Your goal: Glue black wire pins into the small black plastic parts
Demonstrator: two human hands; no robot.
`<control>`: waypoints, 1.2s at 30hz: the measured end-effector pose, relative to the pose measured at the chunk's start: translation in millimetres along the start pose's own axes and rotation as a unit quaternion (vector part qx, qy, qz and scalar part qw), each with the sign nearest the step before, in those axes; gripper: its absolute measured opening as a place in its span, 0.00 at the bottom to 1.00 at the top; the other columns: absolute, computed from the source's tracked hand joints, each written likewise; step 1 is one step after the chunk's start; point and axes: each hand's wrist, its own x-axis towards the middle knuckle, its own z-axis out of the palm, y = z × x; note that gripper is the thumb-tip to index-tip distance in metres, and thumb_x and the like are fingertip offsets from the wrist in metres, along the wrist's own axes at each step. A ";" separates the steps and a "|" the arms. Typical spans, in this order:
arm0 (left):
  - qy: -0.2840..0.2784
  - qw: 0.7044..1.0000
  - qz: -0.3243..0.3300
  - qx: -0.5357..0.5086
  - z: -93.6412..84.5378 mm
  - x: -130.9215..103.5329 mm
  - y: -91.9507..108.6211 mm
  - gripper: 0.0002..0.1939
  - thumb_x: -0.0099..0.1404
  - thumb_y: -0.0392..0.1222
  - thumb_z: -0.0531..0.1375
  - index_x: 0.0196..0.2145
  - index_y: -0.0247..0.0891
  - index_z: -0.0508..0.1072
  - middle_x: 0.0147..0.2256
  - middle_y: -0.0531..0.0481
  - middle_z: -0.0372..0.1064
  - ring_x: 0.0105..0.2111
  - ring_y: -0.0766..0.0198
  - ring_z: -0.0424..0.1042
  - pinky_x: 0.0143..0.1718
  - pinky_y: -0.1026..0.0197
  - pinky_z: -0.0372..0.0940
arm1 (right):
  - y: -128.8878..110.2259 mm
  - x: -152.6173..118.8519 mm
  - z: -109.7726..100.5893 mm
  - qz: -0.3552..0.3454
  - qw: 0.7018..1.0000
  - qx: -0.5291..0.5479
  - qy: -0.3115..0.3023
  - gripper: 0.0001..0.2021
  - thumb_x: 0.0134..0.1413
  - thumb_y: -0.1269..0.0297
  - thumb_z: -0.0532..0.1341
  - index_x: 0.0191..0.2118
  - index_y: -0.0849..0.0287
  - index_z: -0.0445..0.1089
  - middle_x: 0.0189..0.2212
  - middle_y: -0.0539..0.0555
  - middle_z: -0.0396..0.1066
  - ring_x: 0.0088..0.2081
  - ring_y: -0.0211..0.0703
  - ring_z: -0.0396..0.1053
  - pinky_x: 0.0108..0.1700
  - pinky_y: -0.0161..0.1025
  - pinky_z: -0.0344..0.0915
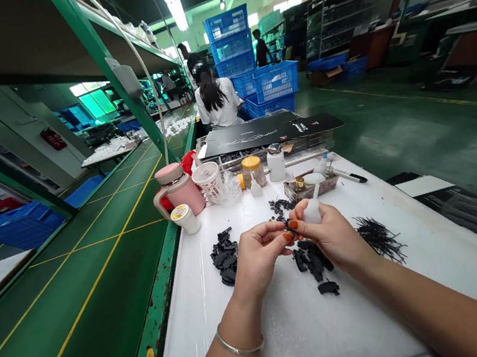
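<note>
Pinching small black part (289,226) above desk (302,338): left hand (252,258) and right hand (337,235), grips closed on it, right also clasping bottle (312,211). Steady wrists, light pressure, nozzle angled clear seem wise. Black pieces (314,260) below; rings (280,205) just beyond; jar (252,171) farther.

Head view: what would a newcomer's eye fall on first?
Probably the left hand and right hand, meeting over the white table at a small black part, with a white squeeze bottle also in the right. Next, the green surface with yellow lines running down the left side. Beyond the table, tall stacked blue crates stand out near the top centre.
</note>
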 end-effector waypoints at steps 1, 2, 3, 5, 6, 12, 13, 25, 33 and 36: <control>0.002 1.000 0.003 0.004 -0.8 -0.2 0.0 0.16 0.55 0.44 0.66 0.38 0.31 0.74 0.31 0.43 0.74 0.33 0.62 0.72 0.32 0.65 0.68 | -0.1 -0.4 0.2 -0.008 1.000 -0.025 0.001 0.13 0.47 0.61 0.67 0.32 0.59 0.61 0.28 0.47 0.64 0.27 0.35 0.64 0.31 0.34 0.62; 0.004 1.000 0.006 0.007 -1.6 -0.4 0.0 0.16 0.55 0.44 0.66 0.38 0.31 0.75 0.32 0.43 0.74 0.33 0.62 0.73 0.32 0.65 0.68 | -0.5 -0.7 0.1 -0.011 0.999 -0.049 0.003 0.13 0.47 0.60 0.67 0.32 0.59 0.62 0.27 0.47 0.65 0.27 0.35 0.64 0.30 0.33 0.62; 0.006 1.000 0.008 0.009 -2.3 -0.5 -0.1 0.15 0.55 0.44 0.66 0.37 0.31 0.75 0.32 0.43 0.75 0.33 0.62 0.73 0.32 0.65 0.68 | -1.2 -0.9 0.0 -0.011 0.997 -0.072 0.007 0.13 0.47 0.60 0.67 0.32 0.60 0.63 0.26 0.48 0.65 0.27 0.35 0.63 0.29 0.33 0.61; 0.007 1.000 0.010 0.012 -3.5 -0.7 0.0 0.14 0.55 0.44 0.65 0.37 0.31 0.76 0.32 0.43 0.75 0.34 0.61 0.73 0.33 0.64 0.68 | -2.8 -1.0 -0.5 -0.007 0.994 -0.109 0.013 0.14 0.46 0.58 0.67 0.33 0.60 0.64 0.25 0.48 0.65 0.25 0.35 0.62 0.27 0.33 0.59; 0.008 1.000 0.010 0.012 -3.8 -0.6 0.2 0.14 0.55 0.44 0.65 0.37 0.31 0.76 0.32 0.43 0.75 0.34 0.61 0.73 0.33 0.64 0.68 | -3.7 -1.0 -0.7 -0.003 0.993 -0.121 0.014 0.15 0.46 0.56 0.67 0.34 0.60 0.65 0.24 0.48 0.65 0.24 0.35 0.62 0.26 0.33 0.59; 0.015 1.000 0.012 0.015 -3.8 0.0 1.5 0.14 0.54 0.42 0.66 0.36 0.31 0.77 0.30 0.44 0.75 0.30 0.63 0.72 0.33 0.63 0.68 | -7.2 -0.5 -2.0 0.012 0.990 -0.144 0.003 0.17 0.44 0.53 0.67 0.32 0.61 0.66 0.19 0.46 0.63 0.20 0.34 0.59 0.23 0.32 0.56; 0.016 1.000 0.011 0.016 -3.8 -0.1 1.4 0.14 0.54 0.42 0.66 0.36 0.31 0.77 0.30 0.44 0.75 0.30 0.63 0.72 0.33 0.63 0.68 | -7.7 -0.5 -2.4 0.009 0.989 -0.146 0.001 0.17 0.44 0.53 0.67 0.32 0.61 0.67 0.18 0.46 0.63 0.20 0.34 0.58 0.23 0.33 0.56; -0.008 1.000 -0.009 -0.028 -6.0 0.2 -0.9 0.18 0.53 0.43 0.67 0.41 0.32 0.74 0.31 0.44 0.75 0.30 0.64 0.73 0.32 0.64 0.68 | -9.1 -0.4 -7.8 -0.019 0.978 -0.199 -0.055 0.15 0.48 0.53 0.64 0.26 0.61 0.67 0.18 0.48 0.65 0.21 0.36 0.61 0.23 0.33 0.57; 0.004 1.000 -0.014 -0.010 -8.7 -1.0 4.5 0.17 0.54 0.45 0.66 0.39 0.33 0.75 0.29 0.46 0.73 0.32 0.64 0.72 0.33 0.64 0.68 | -19.3 -3.9 -10.5 -0.046 0.986 -0.158 -0.002 0.15 0.45 0.54 0.67 0.24 0.62 0.68 0.17 0.51 0.69 0.19 0.37 0.64 0.22 0.33 0.60; 0.046 0.999 0.003 -0.014 -15.3 0.7 7.6 0.15 0.55 0.45 0.65 0.38 0.34 0.75 0.29 0.48 0.71 0.31 0.67 0.70 0.32 0.67 0.67 | -22.1 -3.0 -15.4 -0.082 0.988 -0.125 0.040 0.14 0.47 0.55 0.66 0.25 0.62 0.69 0.19 0.53 0.71 0.20 0.37 0.65 0.21 0.33 0.60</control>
